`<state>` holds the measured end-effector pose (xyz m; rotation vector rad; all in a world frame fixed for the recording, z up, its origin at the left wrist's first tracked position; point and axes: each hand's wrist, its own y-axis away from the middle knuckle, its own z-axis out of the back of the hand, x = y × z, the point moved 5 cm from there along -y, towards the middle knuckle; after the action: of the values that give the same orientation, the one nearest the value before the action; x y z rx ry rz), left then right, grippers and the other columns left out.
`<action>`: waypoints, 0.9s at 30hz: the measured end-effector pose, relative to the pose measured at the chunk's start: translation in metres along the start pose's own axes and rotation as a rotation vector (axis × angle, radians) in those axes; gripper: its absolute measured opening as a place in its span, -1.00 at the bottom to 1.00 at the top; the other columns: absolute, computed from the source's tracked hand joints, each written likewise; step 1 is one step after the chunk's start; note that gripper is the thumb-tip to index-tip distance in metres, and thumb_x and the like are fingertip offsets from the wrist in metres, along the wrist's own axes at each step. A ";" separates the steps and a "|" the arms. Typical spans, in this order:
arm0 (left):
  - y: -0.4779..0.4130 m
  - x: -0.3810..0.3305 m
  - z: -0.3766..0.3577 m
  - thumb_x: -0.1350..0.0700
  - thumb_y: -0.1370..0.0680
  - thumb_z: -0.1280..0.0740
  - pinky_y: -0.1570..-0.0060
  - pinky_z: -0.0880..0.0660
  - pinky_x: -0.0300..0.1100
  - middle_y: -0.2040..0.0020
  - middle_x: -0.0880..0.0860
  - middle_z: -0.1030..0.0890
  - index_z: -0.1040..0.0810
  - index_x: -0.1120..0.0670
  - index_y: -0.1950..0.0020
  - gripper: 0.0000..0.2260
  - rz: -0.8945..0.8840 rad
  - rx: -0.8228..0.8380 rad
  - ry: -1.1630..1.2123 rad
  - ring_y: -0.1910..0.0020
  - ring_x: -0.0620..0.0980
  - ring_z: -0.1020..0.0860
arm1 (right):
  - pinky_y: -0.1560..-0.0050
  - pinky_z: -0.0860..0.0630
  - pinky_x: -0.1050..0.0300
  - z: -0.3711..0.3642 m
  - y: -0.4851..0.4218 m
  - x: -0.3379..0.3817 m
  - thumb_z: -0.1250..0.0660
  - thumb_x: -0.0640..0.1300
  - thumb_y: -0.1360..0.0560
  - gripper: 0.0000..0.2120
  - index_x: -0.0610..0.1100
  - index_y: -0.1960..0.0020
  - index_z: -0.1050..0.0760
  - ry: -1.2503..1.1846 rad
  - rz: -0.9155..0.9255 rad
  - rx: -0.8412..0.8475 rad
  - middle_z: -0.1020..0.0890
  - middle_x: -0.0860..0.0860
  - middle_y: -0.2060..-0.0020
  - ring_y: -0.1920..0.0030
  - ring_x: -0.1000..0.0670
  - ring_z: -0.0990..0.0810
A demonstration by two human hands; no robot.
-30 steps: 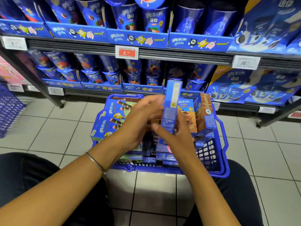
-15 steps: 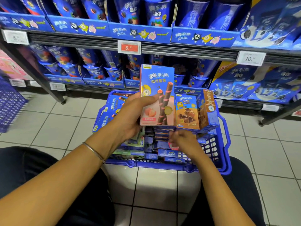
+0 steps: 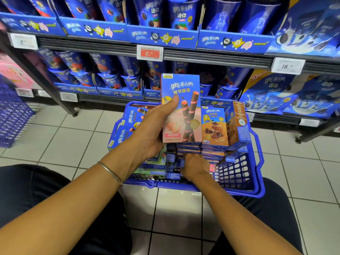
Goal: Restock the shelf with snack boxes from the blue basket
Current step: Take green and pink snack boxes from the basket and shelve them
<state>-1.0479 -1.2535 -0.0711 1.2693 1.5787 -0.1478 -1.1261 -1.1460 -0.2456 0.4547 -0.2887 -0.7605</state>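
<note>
Pale square tiles with dark grout cover the floor (image 3: 55, 142). A dark metal shelf (image 3: 211, 58) spans the far side, its slanted upright (image 3: 43, 80) ending in a foot on the tiles. A red price tag (image 3: 149, 53) and a white price tag (image 3: 288, 65) sit on its front rail. A purple mesh crate (image 3: 12, 116) stands at the floor's left edge.

The box (image 3: 184, 92) in the left hand (image 3: 149, 129) is blue on top, pink below, with pink-striped brown rolls. The basket (image 3: 239, 173) beneath that hand is blue lattice.
</note>
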 end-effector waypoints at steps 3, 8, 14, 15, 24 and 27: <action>0.000 0.000 0.000 -0.15 -0.63 -0.39 -0.30 -0.55 0.23 -0.13 0.10 -0.69 -0.56 0.03 -0.24 -0.69 -0.001 -0.014 0.032 -0.18 0.22 -0.64 | -0.14 -0.55 -0.02 0.002 -0.004 0.000 -0.45 0.00 -0.49 -0.55 -0.02 -0.35 -0.48 0.040 -0.037 -0.026 -0.59 -0.07 -0.25 -0.28 -0.16 -0.56; -0.001 -0.004 0.005 -0.16 -0.65 -0.35 -0.06 -0.68 0.09 -0.12 0.06 -0.75 -0.64 -0.01 -0.36 -0.64 -0.032 -0.030 0.029 -0.06 0.13 -0.73 | -0.08 -0.55 -0.02 0.016 0.010 -0.010 -0.40 0.03 -0.53 -0.66 -0.01 -0.28 -0.55 -0.037 0.003 -0.109 -0.65 -0.09 -0.17 -0.19 -0.19 -0.62; -0.008 -0.015 0.018 -0.11 -0.69 -0.33 -0.09 -0.69 0.20 -0.03 0.02 -0.77 -0.68 -0.02 -0.13 -0.78 -0.078 -0.148 0.076 0.02 0.11 -0.75 | -0.15 -0.58 -0.04 0.044 0.050 -0.058 -0.42 0.08 -0.54 -0.65 0.04 -0.30 -0.52 -0.656 0.065 -0.258 -0.66 0.07 -0.14 -0.16 0.00 -0.62; -0.009 -0.017 0.018 -0.12 -0.68 -0.34 -0.17 -0.65 0.25 -0.04 0.02 -0.76 -0.66 -0.02 -0.14 -0.78 -0.082 -0.166 0.071 -0.02 0.13 -0.73 | -0.15 -0.59 0.00 0.050 0.057 -0.060 -0.42 0.04 -0.56 -0.69 0.05 -0.28 -0.52 -0.760 0.105 -0.279 -0.65 0.12 -0.13 -0.14 0.08 -0.62; -0.007 -0.027 0.019 -0.19 -0.70 -0.25 -0.06 -0.68 0.16 -0.03 0.11 -0.76 -0.57 0.04 -0.33 -0.63 -0.124 -0.181 0.266 0.03 0.18 -0.75 | 0.35 -0.55 0.07 0.100 0.080 -0.066 -0.25 -0.12 -0.61 -0.92 -0.10 0.03 -0.49 -1.678 -0.004 -0.582 -0.60 -0.02 0.24 0.33 0.07 -0.60; -0.008 -0.025 0.019 -0.20 -0.71 -0.23 -0.10 -0.67 0.20 0.00 0.11 -0.76 -0.54 0.04 -0.28 -0.65 -0.136 -0.168 0.326 0.03 0.17 -0.76 | 0.36 -0.60 0.12 0.109 0.078 -0.067 -0.17 -0.15 -0.60 -0.79 -0.06 0.15 -0.53 -2.013 -0.018 -0.387 -0.60 0.04 0.40 0.38 0.00 -0.63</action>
<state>-1.0452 -1.2853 -0.0645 1.0934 1.9144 0.1114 -1.1709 -1.0799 -0.1189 -0.8608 -1.9445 -1.0303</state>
